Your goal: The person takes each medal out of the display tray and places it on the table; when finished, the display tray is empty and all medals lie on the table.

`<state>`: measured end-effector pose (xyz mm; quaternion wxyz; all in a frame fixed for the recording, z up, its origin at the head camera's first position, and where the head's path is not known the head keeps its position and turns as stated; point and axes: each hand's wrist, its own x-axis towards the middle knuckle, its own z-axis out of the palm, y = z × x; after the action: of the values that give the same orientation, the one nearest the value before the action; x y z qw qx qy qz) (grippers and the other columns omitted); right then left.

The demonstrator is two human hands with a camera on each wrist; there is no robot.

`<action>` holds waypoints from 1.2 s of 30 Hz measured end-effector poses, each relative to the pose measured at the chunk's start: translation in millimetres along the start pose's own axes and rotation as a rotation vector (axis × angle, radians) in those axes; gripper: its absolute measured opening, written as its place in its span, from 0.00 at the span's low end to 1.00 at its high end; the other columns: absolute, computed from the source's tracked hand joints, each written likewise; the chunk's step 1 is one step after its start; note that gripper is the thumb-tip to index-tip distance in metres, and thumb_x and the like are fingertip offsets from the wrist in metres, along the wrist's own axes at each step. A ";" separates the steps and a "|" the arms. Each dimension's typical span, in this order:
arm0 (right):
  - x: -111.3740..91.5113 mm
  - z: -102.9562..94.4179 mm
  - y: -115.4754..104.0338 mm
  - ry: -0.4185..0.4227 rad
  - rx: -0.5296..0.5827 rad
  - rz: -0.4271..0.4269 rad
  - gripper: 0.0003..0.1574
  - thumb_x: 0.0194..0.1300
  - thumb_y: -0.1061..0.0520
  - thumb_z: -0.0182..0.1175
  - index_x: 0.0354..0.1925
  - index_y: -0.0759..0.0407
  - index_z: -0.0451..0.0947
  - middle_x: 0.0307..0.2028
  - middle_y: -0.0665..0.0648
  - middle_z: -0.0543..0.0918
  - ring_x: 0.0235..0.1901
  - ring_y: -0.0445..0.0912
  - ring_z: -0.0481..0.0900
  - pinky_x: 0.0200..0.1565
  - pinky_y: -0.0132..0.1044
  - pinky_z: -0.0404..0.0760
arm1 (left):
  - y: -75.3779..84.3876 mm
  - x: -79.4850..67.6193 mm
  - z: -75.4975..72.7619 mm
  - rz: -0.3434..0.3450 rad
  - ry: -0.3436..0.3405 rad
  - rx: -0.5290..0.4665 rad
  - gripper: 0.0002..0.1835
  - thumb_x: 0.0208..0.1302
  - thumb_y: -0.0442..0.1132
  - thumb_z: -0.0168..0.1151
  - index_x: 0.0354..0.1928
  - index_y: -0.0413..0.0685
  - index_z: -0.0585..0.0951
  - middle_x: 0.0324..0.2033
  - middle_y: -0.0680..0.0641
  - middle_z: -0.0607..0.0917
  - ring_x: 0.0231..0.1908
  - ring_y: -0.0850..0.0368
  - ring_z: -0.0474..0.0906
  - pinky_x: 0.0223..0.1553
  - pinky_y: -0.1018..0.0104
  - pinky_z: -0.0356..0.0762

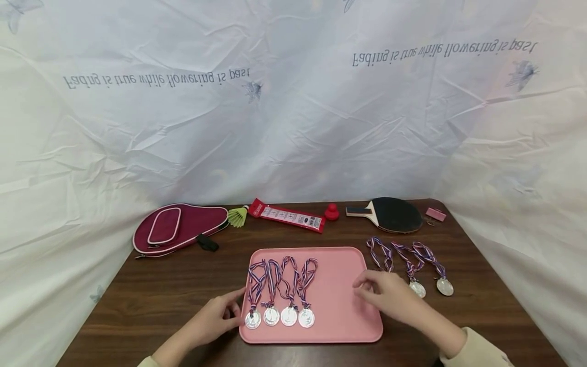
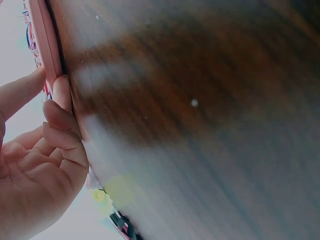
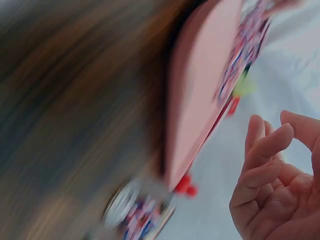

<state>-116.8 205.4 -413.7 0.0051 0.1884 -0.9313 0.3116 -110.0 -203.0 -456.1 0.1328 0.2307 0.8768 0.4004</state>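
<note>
A pink tray [image 1: 339, 295] lies on the table, with several silver medals [image 1: 289, 316] in a row on its left half, their striped ribbons stretched toward the back. At the tray's left edge, my left hand [image 1: 217, 315] pinches the rim between thumb and fingers; the left wrist view shows the thumb [image 2: 25, 90] over the edge. My right hand [image 1: 390, 298] hovers over the tray's right edge, fingers loosely bent and holding nothing. Just beyond it, three more ribboned medals lie on the table, one silver disc [image 1: 445, 286] farthest right and another partly hidden by the hand.
Along the back lie a maroon paddle case [image 1: 197, 221], a yellow-green shuttlecock [image 1: 237, 217], a long red package [image 1: 291, 216], a red knob-shaped piece [image 1: 331, 211], a black table tennis paddle [image 1: 396, 215] and a small pink item [image 1: 435, 214]. White cloth [image 1: 293, 127] hangs behind the table.
</note>
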 end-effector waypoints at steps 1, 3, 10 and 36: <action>1.0 4.0 -5.4 -0.028 0.027 -0.012 0.03 0.56 0.46 0.61 0.31 0.41 0.77 0.23 0.38 0.74 0.19 0.35 0.68 0.23 0.29 0.69 | 0.0 -0.1 0.1 0.002 0.001 -0.001 0.34 0.54 0.38 0.63 0.61 0.34 0.63 0.23 0.54 0.76 0.19 0.66 0.67 0.19 0.72 0.66; 2.8 11.5 -14.9 -0.072 0.069 -0.037 0.05 0.56 0.46 0.60 0.32 0.42 0.77 0.23 0.39 0.75 0.20 0.36 0.69 0.22 0.30 0.69 | 0.3 -0.2 0.2 0.004 0.002 -0.002 0.34 0.54 0.38 0.63 0.61 0.34 0.63 0.23 0.54 0.76 0.19 0.66 0.67 0.19 0.71 0.66; 7.6 33.6 -32.5 -0.147 0.122 -0.111 0.04 0.56 0.49 0.61 0.31 0.45 0.77 0.23 0.39 0.74 0.21 0.36 0.70 0.24 0.29 0.69 | 0.3 0.3 1.3 0.018 0.003 -0.008 0.34 0.55 0.38 0.63 0.61 0.35 0.63 0.23 0.54 0.76 0.19 0.67 0.67 0.19 0.72 0.66; 30.7 71.2 -53.2 -0.200 -0.030 -0.076 0.15 0.42 0.44 0.68 0.27 0.47 0.75 0.16 0.39 0.69 0.18 0.34 0.66 0.22 0.29 0.65 | 1.1 -0.3 0.6 -0.015 0.005 0.006 0.34 0.54 0.38 0.64 0.62 0.36 0.63 0.23 0.54 0.75 0.19 0.66 0.67 0.20 0.71 0.66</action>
<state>-118.8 114.1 -436.4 -0.0731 0.2535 -0.9240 0.2769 -109.1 -202.1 -455.6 0.1331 0.2238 0.8799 0.3974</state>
